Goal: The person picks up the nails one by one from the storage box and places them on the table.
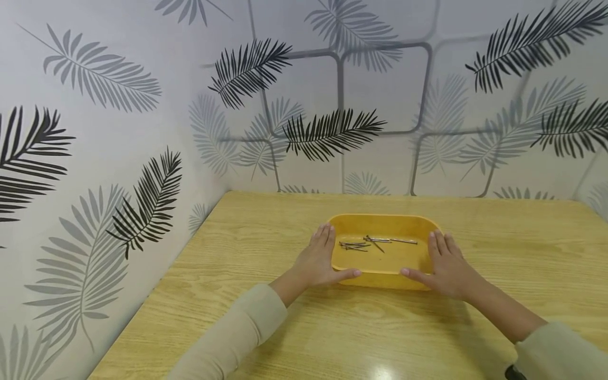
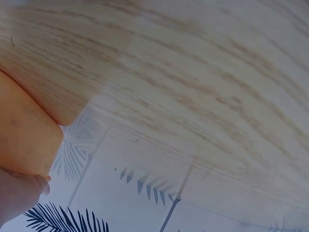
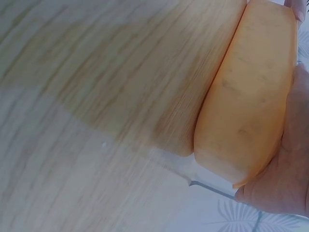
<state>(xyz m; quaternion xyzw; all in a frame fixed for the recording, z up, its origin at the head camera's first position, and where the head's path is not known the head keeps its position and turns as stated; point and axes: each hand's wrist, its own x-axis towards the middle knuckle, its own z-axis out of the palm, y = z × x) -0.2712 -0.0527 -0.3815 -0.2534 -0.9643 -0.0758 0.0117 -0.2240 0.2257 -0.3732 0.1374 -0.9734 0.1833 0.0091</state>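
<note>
A yellow plastic tray with rounded corners stands on the wooden table. Several thin metal nails lie on its floor, most bunched toward the left. My left hand holds the tray's left end, thumb along the front rim and fingers over the side. At the opposite end my right hand grips the same way. In the left wrist view, part of the tray wall shows beside the fingertips. The right wrist view has the tray's outer wall beneath the right hand.
The wood-grain table runs back to a wall patterned with leaves and rounded line shapes. Another patterned wall borders the table's left edge. A dark band shows by the right sleeve.
</note>
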